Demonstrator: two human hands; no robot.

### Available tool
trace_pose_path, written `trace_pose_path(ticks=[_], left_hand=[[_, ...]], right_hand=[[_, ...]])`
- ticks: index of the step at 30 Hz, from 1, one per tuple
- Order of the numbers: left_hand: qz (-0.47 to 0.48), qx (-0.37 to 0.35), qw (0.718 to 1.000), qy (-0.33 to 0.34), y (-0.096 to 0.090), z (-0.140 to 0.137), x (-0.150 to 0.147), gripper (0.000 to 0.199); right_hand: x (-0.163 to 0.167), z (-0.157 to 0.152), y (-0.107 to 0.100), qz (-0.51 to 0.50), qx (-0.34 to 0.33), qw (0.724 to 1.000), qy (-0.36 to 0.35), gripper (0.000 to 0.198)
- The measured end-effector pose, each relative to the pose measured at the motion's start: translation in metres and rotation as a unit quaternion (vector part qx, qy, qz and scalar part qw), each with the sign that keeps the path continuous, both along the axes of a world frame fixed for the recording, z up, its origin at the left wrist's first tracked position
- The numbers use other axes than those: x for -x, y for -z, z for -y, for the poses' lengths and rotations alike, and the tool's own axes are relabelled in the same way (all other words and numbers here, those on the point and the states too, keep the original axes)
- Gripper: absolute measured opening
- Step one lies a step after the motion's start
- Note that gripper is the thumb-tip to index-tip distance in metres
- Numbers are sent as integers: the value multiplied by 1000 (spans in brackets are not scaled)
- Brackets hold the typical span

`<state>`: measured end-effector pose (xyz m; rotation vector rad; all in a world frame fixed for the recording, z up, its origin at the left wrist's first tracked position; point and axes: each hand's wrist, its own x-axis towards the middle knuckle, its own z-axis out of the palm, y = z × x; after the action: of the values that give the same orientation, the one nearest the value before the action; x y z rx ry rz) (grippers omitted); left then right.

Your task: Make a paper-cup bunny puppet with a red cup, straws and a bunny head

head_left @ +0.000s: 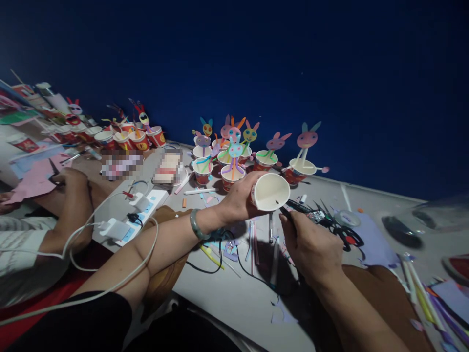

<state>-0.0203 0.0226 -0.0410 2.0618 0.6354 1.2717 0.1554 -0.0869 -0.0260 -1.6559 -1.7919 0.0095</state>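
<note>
"What've the hands got?"

"L hand grips a paper cup round its side, tipped so the open mouth faces the viewer. It's up off the desk, in front of the bunny cups. R hand is closed round a dark tool, tip right at the cup's lower R side. Can't tell what kind of tool."

"Anything in that cup?"

"Just white lining w/ a small dark spot nr the rim, by the tool. Can't tell if that's the tip poking thru."

"And the other cups?"

"Far R one, a red cup, has a blue-eared bunny standing in it on pale legs. Next one L, a cup w/ green legs inside, holds a pink-eared bunny. Front-centre cup has a light-blue bunny, purple + orange legs. More behind, packed close."

"Far L?"

"Row of red cups along the wall, some w/ figures too; too small to make out all the contents."
</note>
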Motion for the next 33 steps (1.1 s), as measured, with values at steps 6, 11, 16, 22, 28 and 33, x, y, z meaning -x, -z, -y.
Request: trace_pose_path(ticks=[6,11,16,22,28,33], left_hand=[[-15,23,1000,7,-6,4,2,83],[-6,19,1000,12,-6,5,1,83],[0,5,1000,10,-3,2,1,81],[3,4,1000,12,-6,4,1,78],[5,18,1000,15,-8,6,1,81],[3,20,1000,18,-7,4,2,80]], right_hand=[[4,6,-20,-435,322,825,-160,42],[1,4,-21,-461,350,797,-171,44],[0,0,-4,-110,63,992,-24,30],[2,5,-12,-278,197,934,-107,35],[1,5,-23,-528,400,726,-186,42],[0,3,-7,-236,156,954,-98,36]])
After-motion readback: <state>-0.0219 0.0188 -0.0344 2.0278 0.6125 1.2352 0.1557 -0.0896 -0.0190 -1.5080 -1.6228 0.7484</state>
